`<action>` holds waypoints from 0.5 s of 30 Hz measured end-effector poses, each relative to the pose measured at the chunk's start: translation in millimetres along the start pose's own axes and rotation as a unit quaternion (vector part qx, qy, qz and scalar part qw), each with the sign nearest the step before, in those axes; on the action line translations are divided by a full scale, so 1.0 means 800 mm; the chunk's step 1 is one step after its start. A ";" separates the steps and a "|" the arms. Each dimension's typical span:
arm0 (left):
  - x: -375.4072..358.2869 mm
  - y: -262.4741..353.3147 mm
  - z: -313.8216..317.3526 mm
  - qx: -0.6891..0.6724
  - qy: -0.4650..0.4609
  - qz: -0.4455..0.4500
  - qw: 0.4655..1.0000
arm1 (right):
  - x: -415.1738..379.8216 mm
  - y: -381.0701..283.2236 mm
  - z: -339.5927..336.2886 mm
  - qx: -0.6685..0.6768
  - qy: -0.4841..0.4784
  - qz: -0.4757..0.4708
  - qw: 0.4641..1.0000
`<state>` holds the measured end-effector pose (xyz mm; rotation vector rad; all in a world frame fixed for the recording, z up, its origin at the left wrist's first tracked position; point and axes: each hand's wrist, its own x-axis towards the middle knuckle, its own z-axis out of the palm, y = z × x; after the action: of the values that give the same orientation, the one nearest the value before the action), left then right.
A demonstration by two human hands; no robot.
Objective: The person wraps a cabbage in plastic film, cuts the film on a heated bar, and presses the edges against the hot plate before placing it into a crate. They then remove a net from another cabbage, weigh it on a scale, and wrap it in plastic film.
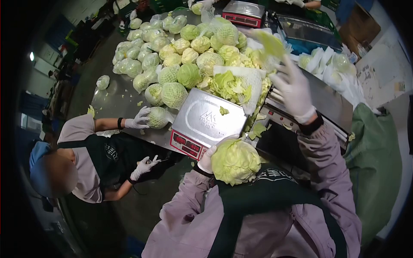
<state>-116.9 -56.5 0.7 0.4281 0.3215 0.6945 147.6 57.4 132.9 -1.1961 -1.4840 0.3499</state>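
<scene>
My left hand (207, 160), in a white glove, is closed around the side of a pale green cabbage (235, 161) in front of my apron. My right hand (294, 89), also gloved, is raised over the machine on the right with its fingers apart. Just beyond its fingertips a cabbage leaf (270, 43) is blurred by motion and looks loose in the air. A digital scale (215, 118) with a red front lies ahead of the cabbage, a leaf scrap on its steel plate. Torn leaves (232, 86) lie on white foam netting behind the scale.
Many cabbages (189, 75), some in netting or plastic, cover the steel table (114, 103). At left a co-worker's gloved hand (137, 119) touches a netted cabbage (157, 118). A steel machine (327, 103) and a green sack (374, 167) stand right. Another scale (243, 13) sits at the back.
</scene>
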 end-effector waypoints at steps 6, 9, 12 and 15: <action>-0.006 -0.009 -0.014 -0.089 0.023 0.014 0.996 | -0.088 -0.040 0.001 0.062 -0.453 0.083 0.886; -0.001 -0.008 -0.015 -0.101 -0.004 0.016 0.995 | -0.115 -0.048 -0.008 0.116 -0.512 0.142 0.839; 0.007 -0.012 -0.018 -0.084 0.015 -0.005 0.996 | -0.110 -0.026 -0.021 0.174 -0.528 0.182 0.811; 0.014 -0.013 -0.027 -0.077 0.008 -0.015 0.997 | -0.092 -0.009 -0.035 0.189 -0.583 0.246 0.751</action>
<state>-112.4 -50.2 -24.9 0.2702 0.2873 0.6881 157.0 -16.3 106.2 -1.0061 -1.9055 1.9536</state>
